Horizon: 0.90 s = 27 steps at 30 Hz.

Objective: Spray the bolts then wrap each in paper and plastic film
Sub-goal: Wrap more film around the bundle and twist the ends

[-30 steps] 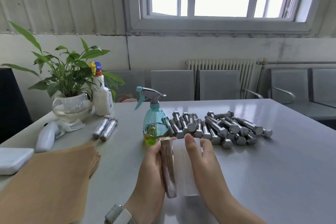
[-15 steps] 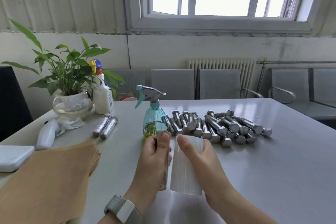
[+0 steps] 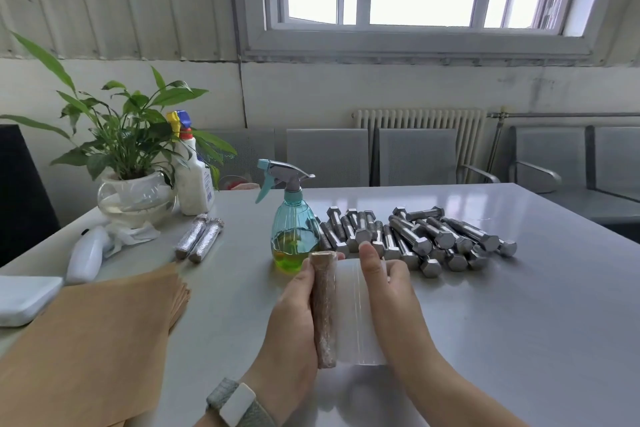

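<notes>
Head view: one camera only, looking down at the hands over the bench [image 3: 485, 322].
Handling: the paper-wrapped bolt [image 3: 323, 308] is likely heavy and stiff; best held along its shaft. The plastic film [image 3: 353, 315] looks thin, clingy, easily creased.
Look: brown paper sleeve, upright, touching the clear film roll.
Left hand [image 3: 292, 319]: fingers curled round the wrapped bolt.
Right hand [image 3: 388, 295]: fingers curled round the film roll.
Place: near edge, before the bare bolts [image 3: 415, 237] and spray bottle [image 3: 294, 229].

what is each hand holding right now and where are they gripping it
The left hand grips the paper-wrapped bolt along its shaft. The right hand holds the plastic film roll by its side.
</notes>
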{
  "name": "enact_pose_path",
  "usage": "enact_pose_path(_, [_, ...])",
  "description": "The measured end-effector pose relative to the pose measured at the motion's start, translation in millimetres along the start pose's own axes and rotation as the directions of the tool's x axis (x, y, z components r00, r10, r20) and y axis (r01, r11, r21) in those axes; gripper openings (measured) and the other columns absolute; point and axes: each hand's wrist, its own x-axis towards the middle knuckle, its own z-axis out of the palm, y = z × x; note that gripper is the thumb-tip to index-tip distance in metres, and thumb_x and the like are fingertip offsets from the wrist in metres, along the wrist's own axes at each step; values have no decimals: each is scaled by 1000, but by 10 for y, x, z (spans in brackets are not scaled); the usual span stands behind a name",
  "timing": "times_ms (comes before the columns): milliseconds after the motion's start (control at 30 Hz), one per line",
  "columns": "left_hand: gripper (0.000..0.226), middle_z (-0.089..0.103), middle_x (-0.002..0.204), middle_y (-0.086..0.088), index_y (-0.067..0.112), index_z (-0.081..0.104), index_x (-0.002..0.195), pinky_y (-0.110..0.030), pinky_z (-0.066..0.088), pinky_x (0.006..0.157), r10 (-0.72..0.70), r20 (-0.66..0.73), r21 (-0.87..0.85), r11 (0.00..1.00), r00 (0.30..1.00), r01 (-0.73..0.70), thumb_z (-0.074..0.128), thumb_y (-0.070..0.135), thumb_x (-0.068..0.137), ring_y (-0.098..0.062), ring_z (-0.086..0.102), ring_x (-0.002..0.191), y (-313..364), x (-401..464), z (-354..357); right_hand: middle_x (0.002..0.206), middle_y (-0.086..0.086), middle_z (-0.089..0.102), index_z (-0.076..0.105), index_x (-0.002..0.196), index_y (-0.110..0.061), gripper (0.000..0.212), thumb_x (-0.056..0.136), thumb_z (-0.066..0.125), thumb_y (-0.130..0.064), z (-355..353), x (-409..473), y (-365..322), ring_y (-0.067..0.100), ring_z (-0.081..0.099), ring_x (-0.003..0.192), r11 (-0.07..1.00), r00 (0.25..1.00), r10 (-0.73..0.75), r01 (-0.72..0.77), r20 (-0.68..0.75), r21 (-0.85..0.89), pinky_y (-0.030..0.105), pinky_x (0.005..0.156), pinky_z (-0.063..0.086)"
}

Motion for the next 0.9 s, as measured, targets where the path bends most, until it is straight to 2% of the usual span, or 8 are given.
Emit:
enact_pose_path(100, [44, 73, 104, -15, 21, 74, 103, -35, 58, 68, 92, -12, 127, 988, 996, -90, 48, 54, 88, -27, 71, 91, 31, 21, -56, 97, 6, 73, 65, 104, -21, 72, 62, 69, -79, -21, -20, -1, 20, 72, 81, 933, 957, 125, -202, 261, 296, 36, 61, 57])
enact_pose_path(167, [42, 73, 104, -12, 25, 73, 100, -31, 58, 70, 150, 10, 226, 963, 989, -149, 50, 57, 84, -25, 72, 94, 38, 32, -102, 103, 10, 75, 74, 100, -23, 59, 69, 71, -73, -44, -50, -16, 26, 73, 91, 911, 902, 99, -252, 420, 327, 35, 66, 59])
enact_pose_path(233, [40, 73, 103, -11, 26, 69, 104, -32, 58, 73, 159, 45, 289, 943, 986, -165, 48, 57, 88, -26, 71, 96, 23, 39, -150, 105, 11, 75, 75, 99, -23, 55, 73, 65, -71, -61, -54, -4, 28, 73, 96, 910, 885, 80, -252, 458, 328, 36, 71, 60])
enact_pose_path(400, [50, 73, 94, -7, 19, 62, 108, -33, 59, 69, 223, 29, 356, 909, 974, -219, 49, 61, 83, -24, 72, 87, 58, 70, -214, 106, 7, 74, 67, 112, -20, 57, 76, 67, -64, -3, -61, 42, 21, 71, 99, 957, 924, -39, -75, 380, 281, 31, 75, 58])
enact_pose_path(533, [53, 65, 69, -4, 10, 58, 101, -20, 50, 53, 320, -7, 394, 872, 947, -292, 50, 58, 81, -13, 62, 58, 142, 87, -208, 95, 6, 74, 66, 105, -18, 68, 63, 71, -71, 24, -52, 63, 20, 72, 85, 965, 965, -76, 8, 250, 264, 38, 74, 58])
enact_pose_path(700, [53, 72, 90, -1, 17, 58, 104, -44, 59, 77, 291, -82, 300, 919, 953, -255, 66, 58, 72, -23, 71, 88, 58, 64, -118, 93, 0, 73, 65, 101, -25, 71, 58, 65, -82, 81, -94, 83, 18, 71, 86, 964, 971, -172, 131, 167, 231, 45, 78, 60])
enact_pose_path(833, [51, 72, 91, -5, 21, 59, 106, -37, 57, 62, 177, -61, 86, 981, 982, -172, 69, 56, 71, -20, 71, 80, 37, 3, -79, 92, 2, 72, 66, 100, -23, 81, 65, 39, -91, 94, -92, 83, 22, 70, 87, 973, 979, -162, 137, 127, 186, 50, 79, 58])
enact_pose_path(900, [47, 73, 93, -9, 22, 69, 105, -34, 57, 61, 110, -10, 3, 994, 994, -110, 64, 58, 76, -23, 72, 81, 37, -24, -56, 86, -7, 71, 62, 93, -31, 70, 68, 33, -90, 86, -92, 82, 11, 68, 79, 982, 982, -174, 167, 78, 85, 43, 72, 56])
